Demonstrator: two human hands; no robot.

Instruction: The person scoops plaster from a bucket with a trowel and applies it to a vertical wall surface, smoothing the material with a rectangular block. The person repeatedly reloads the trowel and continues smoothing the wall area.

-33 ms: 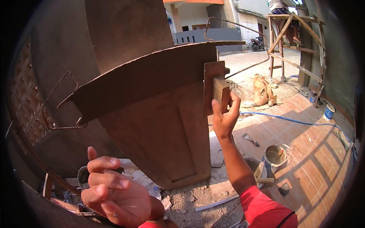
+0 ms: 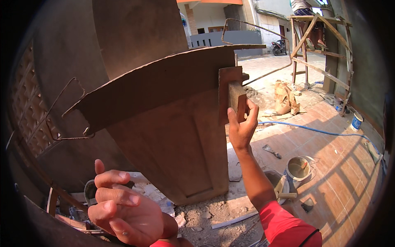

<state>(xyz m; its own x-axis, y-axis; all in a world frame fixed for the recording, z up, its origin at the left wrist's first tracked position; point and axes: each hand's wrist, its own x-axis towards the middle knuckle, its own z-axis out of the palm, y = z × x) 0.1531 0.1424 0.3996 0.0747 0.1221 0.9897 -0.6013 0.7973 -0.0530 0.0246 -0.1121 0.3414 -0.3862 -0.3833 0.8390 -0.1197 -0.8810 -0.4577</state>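
My right hand (image 2: 242,132) grips the wooden block handle of a plastering float (image 2: 224,92). The float's flat reddish-brown plate stands upright against the right edge of a grey-brown plastered pillar (image 2: 164,152), which tapers toward its foot and has a recessed panel on its face. A darker plastered band (image 2: 156,86) with a curved upper edge crosses the pillar's top. Lower left, my left hand (image 2: 131,210) is raised with its palm turned up, holding nothing; its fingers are loosely bent and apart. The float's working face is hidden from view.
Bent metal rods (image 2: 288,49) jut out beside the pillar. A bucket (image 2: 298,168), a putty knife (image 2: 271,151) and a blue hose (image 2: 304,128) lie on the right-hand tiles. Rubble (image 2: 205,214) surrounds the pillar's foot. Someone sits on a wooden scaffold (image 2: 321,51) farther back.
The float and my right hand have shifted very slightly to the left along the pillar's edge. My left hand stays where it was.
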